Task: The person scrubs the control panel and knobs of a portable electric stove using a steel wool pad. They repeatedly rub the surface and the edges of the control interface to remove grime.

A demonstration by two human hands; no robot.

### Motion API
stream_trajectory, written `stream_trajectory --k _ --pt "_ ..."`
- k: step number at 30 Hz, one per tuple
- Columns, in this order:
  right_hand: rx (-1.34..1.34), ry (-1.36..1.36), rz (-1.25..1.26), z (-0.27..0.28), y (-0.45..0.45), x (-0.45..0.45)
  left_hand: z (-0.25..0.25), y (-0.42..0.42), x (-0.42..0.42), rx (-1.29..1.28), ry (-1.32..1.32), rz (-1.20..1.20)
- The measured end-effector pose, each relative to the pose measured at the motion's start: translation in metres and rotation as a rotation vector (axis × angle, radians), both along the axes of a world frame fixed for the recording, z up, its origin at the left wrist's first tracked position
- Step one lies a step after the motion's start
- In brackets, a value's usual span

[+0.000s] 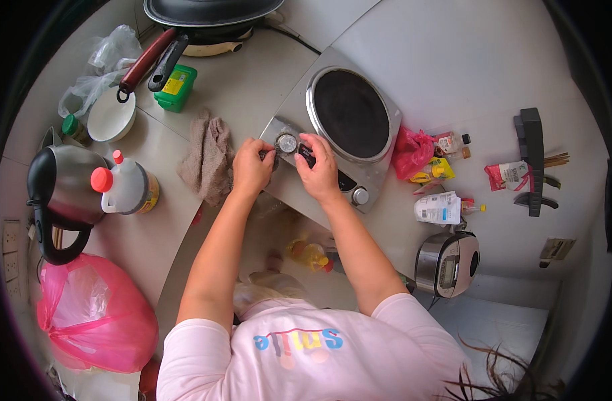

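My left hand (253, 168) is closed around a dark, rough scouring pad (274, 161), mostly hidden by the fingers. It is at the left front corner of a silver electric cooktop (292, 108), beside a round metal knob (287, 143). Fingers apart, my right hand (317, 170) rests over the cooktop's black control panel (306, 155), just right of that knob. I see nothing held in it, though its palm is hidden. A second knob (360, 196) sits at the panel's right end. Behind the hands is the round black cooking plate (352, 113).
Left of my left hand lies a crumpled brown cloth (206, 158). Farther left stand a jug (135, 185), an electric kettle (68, 185) and a pink plastic bag (103, 321). Bottles and a pink bag (413, 150) adjoin the cooktop's right side; a rice cooker (446, 263) stands nearer.
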State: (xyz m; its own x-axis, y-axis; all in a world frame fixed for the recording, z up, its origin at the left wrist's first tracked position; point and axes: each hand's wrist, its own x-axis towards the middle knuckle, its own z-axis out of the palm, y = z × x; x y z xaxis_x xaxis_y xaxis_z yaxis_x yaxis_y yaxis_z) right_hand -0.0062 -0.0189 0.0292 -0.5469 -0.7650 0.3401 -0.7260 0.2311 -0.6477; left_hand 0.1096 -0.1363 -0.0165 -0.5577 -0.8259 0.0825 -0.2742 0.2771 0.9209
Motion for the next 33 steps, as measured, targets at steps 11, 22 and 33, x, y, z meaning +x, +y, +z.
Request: stream_trajectory --k 11,22,33 --pt "-0.232 -0.857 0.173 -0.012 0.036 0.026 0.021 0.072 0.014 1.095 0.795 0.055" --pt "-0.286 -0.685 0.275 -0.008 0.073 0.059 0.008 0.122 0.010 0.961 0.935 0.297" --pt "-0.247 -0.382 -0.126 -0.002 0.045 0.049 0.019 0.067 0.002 0.275 0.394 0.110"
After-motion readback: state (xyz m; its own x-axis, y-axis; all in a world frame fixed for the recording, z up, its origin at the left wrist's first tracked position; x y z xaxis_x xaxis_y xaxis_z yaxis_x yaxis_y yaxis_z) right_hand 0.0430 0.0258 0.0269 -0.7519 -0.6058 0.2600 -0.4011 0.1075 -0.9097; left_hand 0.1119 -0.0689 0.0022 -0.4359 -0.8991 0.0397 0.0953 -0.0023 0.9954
